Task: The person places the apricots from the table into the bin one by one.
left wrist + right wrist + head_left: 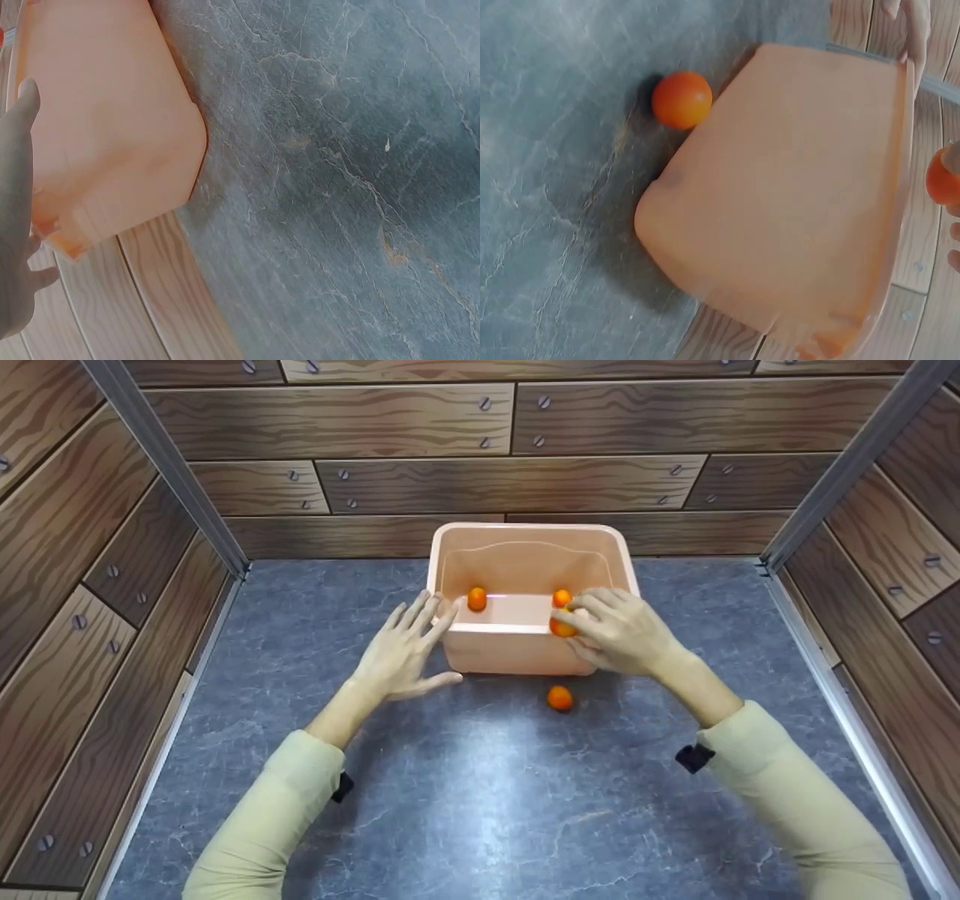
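Note:
A peach-coloured plastic bin (pixel 517 652) stands near the back wall. Over its front rim, toward the right corner, my right hand (pixel 626 634) pinches a tangerine (pixel 562 624) between thumb and fingers; the right wrist view shows that held tangerine (pixel 941 178) above rim height. Inside the bin lie two more, one tangerine (pixel 477 599) at the left and another tangerine (pixel 562 598) at the right, partly covered by my hand. My left hand (pixel 397 652) is spread with straight fingers at the bin's left front corner, fingertips at the rim.
One loose tangerine (pixel 559 698) lies on the grey marbled floor (pixel 480 795) just in front of the bin. Wood-patterned walls (pixel 420 420) with metal corner strips (pixel 840 465) enclose the back and both sides.

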Available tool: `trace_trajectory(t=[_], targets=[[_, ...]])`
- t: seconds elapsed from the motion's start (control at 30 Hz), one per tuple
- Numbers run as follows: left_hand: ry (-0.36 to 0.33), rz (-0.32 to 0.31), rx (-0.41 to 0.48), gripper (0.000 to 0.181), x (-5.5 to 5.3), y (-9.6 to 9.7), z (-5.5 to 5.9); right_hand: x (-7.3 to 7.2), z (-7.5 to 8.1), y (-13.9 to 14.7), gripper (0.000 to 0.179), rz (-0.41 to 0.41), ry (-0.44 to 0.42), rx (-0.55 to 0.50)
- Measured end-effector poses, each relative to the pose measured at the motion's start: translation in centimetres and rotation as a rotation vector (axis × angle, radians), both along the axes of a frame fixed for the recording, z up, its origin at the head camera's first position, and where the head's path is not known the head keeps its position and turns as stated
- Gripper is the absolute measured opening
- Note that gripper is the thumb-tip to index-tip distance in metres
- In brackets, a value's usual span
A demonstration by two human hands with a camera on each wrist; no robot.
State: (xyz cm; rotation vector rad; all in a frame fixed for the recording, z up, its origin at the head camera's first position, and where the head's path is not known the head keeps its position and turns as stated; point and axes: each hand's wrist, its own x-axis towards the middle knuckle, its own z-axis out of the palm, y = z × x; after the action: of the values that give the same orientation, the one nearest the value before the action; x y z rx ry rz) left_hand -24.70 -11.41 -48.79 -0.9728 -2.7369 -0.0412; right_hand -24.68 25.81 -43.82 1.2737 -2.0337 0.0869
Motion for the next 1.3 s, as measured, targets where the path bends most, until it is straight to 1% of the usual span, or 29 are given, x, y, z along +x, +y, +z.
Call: trace_trajectory(t=[0.17,0.27,0.5,0.73,1.0,1.17,1.3], targets=[[-0.017,0.006,-0.006,0.11,0.0,0.0,0.0,-1.2,0.0,0.8,0.036,-0.044,-0.018,0.011],[-0.014,0.012,-0.018,0.11,-0.1,0.0,0.0,-1.7,0.0,1.2,0.037,-0.076,-0.038,0.029],[-0.005,0.006,-0.014,0.11,-0.1,0.0,0.0,-2.7,-0.4,1.7,0.04,-0.138,-0.071,0.066],[-0.011,0.006,-0.019,0.11,-0.1,0.0,0.1,-3.3,-0.7,1.7,0.042,-0.141,-0.115,0.069],[-0.012,0.005,-0.015,0.111,-0.2,0.0,0.0,-3.5,-0.7,1.8,0.038,-0.148,-0.115,0.067],[-0.013,0.008,-0.015,0.11,-0.2,0.0,0.0,-3.1,-0.6,1.6,0.039,-0.136,-0.098,0.06],[-0.012,0.01,-0.015,0.111,-0.1,0.0,0.0,-2.6,-0.5,1.3,0.04,-0.11,-0.079,0.064]])
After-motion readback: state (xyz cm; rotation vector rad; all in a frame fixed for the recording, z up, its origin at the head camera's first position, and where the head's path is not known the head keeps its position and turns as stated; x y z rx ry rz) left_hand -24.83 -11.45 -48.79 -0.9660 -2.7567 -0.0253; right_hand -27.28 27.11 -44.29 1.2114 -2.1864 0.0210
